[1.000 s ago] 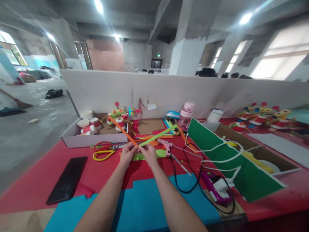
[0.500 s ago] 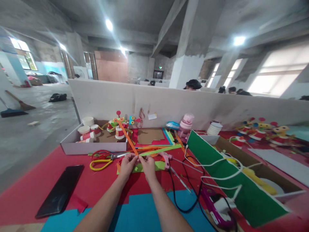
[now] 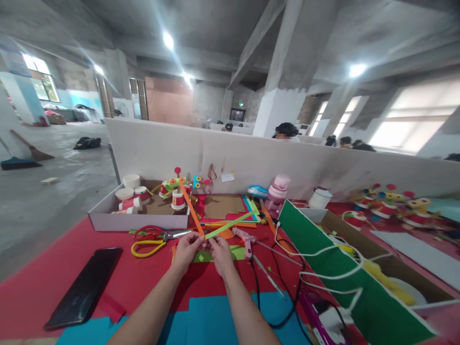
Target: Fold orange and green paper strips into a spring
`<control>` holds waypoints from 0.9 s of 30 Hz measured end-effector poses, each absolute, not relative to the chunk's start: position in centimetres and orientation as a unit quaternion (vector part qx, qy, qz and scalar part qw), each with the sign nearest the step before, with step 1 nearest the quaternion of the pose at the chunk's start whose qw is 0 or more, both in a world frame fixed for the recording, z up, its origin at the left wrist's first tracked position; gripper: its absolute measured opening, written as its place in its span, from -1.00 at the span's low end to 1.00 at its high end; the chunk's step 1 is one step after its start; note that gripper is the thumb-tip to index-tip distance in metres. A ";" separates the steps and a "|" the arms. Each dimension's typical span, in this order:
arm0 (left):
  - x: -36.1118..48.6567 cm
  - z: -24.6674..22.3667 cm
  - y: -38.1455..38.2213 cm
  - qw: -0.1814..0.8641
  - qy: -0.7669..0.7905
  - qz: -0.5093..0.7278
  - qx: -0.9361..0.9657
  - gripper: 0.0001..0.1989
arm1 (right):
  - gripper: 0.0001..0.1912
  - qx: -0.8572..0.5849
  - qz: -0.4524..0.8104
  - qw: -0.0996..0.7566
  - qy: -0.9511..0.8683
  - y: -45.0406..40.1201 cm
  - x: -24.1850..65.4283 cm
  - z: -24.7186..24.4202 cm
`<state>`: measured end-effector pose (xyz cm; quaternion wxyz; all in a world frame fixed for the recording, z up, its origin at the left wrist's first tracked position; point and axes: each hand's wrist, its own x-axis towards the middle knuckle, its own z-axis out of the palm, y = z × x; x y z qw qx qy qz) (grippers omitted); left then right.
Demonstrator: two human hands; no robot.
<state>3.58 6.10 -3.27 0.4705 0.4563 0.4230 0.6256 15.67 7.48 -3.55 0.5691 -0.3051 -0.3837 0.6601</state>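
Observation:
My left hand (image 3: 187, 249) pinches the lower end of an orange paper strip (image 3: 192, 209), which rises up and to the left. Close beside it, my right hand (image 3: 221, 251) has its fingers closed at the lower end of a green strip (image 3: 233, 223) that slants up to the right. Both strips meet at my fingertips in a V. Below and behind the hands lies a light green paper piece (image 3: 237, 252) on the red table. A pink glue gun (image 3: 247, 243) is just right of my right hand, and yellow-and-red-handled scissors (image 3: 148, 248) lie to the left.
A phone (image 3: 84, 287) lies at the left, blue paper (image 3: 212, 321) in front. A box with paper cups (image 3: 140, 221) stands behind, near small figures (image 3: 178, 199). At the right are a green-walled box (image 3: 345, 268), cables and a purple power strip (image 3: 316, 316). A white partition (image 3: 172, 148) runs behind.
The green strip's lower end has come to my fingertips, and its far end is raised and swung toward the left. The view has shifted slightly.

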 end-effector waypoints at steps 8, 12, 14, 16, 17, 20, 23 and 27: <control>3.6 -3.5 6.1 0.457 0.430 0.621 0.470 -0.64 | -0.66 -0.286 0.668 0.571 -0.382 7.0 15.6 -3.1; 3.4 -3.8 6.2 0.440 0.443 0.619 0.477 -0.66 | -0.67 -0.288 0.657 0.572 -0.397 7.0 15.6 -3.1; 3.3 -3.8 6.2 0.432 0.444 0.620 0.482 -0.66 | -0.68 -0.302 0.646 0.571 -0.407 7.1 15.7 -3.3; 3.2 -3.7 6.2 0.437 0.438 0.616 0.487 -0.65 | -0.69 -0.315 0.637 0.569 -0.414 7.2 15.7 -3.4; 3.2 -3.7 6.2 0.445 0.433 0.613 0.488 -0.64 | -0.69 -0.319 0.634 0.568 -0.416 7.2 15.7 -3.4; 3.2 -3.7 6.1 0.473 0.417 0.612 0.477 -0.61 | -0.67 -0.325 0.627 0.569 -0.421 7.2 15.7 -3.5; 3.3 -3.7 6.1 0.477 0.418 0.622 0.460 -0.59 | -0.65 -0.336 0.614 0.570 -0.430 7.1 15.6 -3.2; 3.3 -3.8 6.0 0.474 0.426 0.618 0.460 -0.60 | -0.67 -0.344 0.583 0.579 -0.454 6.9 15.6 -2.8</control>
